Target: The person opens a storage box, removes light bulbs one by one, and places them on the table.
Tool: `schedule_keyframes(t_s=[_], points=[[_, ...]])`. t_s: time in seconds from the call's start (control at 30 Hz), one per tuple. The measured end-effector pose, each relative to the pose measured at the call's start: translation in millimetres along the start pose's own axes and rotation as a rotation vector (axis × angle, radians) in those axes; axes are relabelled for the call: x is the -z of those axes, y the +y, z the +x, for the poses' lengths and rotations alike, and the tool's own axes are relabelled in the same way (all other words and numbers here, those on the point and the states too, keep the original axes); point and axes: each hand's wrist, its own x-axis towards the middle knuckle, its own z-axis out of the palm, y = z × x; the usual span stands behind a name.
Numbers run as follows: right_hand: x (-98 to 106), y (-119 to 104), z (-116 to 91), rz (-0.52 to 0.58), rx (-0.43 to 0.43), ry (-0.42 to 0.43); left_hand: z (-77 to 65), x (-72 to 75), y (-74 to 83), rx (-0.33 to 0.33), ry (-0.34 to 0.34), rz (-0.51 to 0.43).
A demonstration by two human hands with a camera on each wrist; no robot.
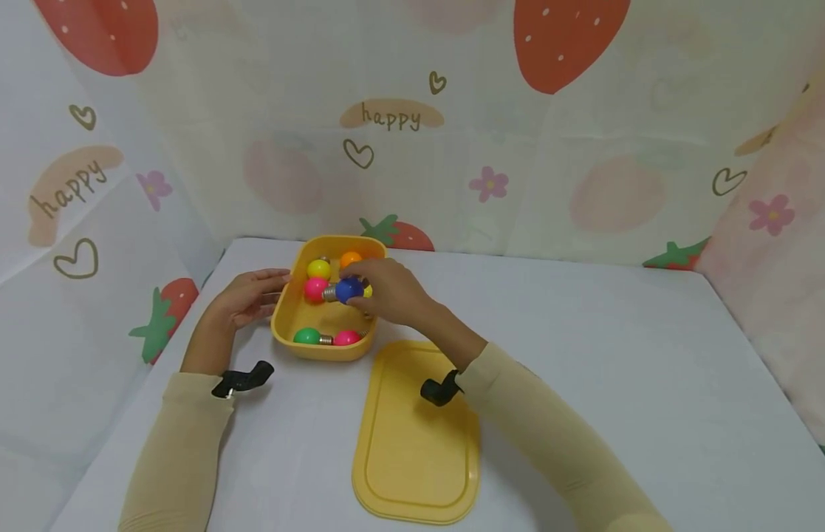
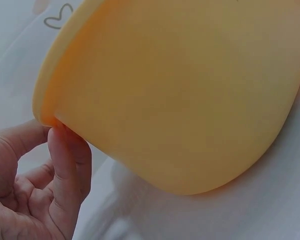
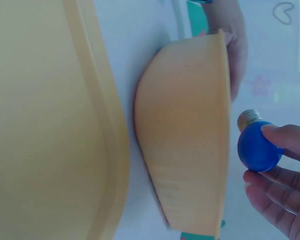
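Observation:
In the head view, my right hand (image 1: pixel 397 290) pinches a blue light bulb (image 1: pixel 348 290) over the yellow box (image 1: pixel 277 329). Its silver screw base points left there; the right wrist view shows the blue bulb (image 3: pixel 260 146) between thumb and fingers, above the rim. My left hand (image 1: pixel 247 297) touches the box's left side from outside, and the left wrist view has its fingertips (image 2: pixel 62 142) right under the rim. Inside the box lie a yellow bulb (image 1: pixel 319 270), an orange bulb (image 1: pixel 351 258), a green bulb (image 1: pixel 307 336) and pink bulbs (image 1: pixel 348 338). My right hand partly hides another yellow bulb.
A flat yellow lid (image 1: pixel 419 443) lies on the white-covered table (image 1: pixel 618 369), in front of the box and under my right forearm. Behind the table hangs a strawberry-print cloth (image 1: pixel 538 170), which also covers both sides.

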Motion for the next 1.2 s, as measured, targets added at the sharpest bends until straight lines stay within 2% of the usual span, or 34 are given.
schedule_keyframes(t_s=[0.37, 0.93, 1.07, 1.2], points=[[18, 13, -24, 0.087, 0.067, 0.129, 4.2, -3.5, 3.8, 0.001, -0.002, 0.017], [26, 45, -63, 0.189, 0.044, 0.295, 12.8, -12.1, 5.1, 0.012, -0.004, 0.013], [29, 51, -67, 0.217, 0.020, 0.349, 10.0, -9.7, 3.8, 0.005, -0.009, 0.014], [28, 53, -65, 0.261, 0.023, 0.366, 1.0, -0.2, 0.1, -0.007, -0.007, 0.041]])
